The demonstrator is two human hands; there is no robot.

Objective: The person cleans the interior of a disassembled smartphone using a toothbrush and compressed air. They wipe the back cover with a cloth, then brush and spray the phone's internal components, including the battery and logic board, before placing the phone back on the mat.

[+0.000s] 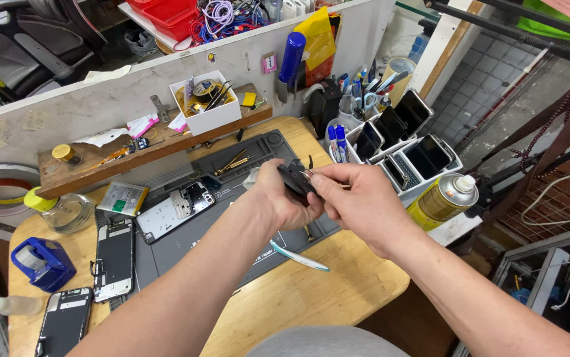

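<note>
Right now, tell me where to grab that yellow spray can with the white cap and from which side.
Grip the yellow spray can around the middle of its round body, coming from above. It lies tilted at the desk's right edge, its white cap pointing up and right, beside the white tray of phones, so that side is crowded. Both hands, left hand and right hand, are busy with a small dark part.

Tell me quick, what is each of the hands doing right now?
Left hand: closed, gripping the small black flat phone part.
Right hand: fingers pinched on the same black part's edge; anything else in them cannot be told.
</note>
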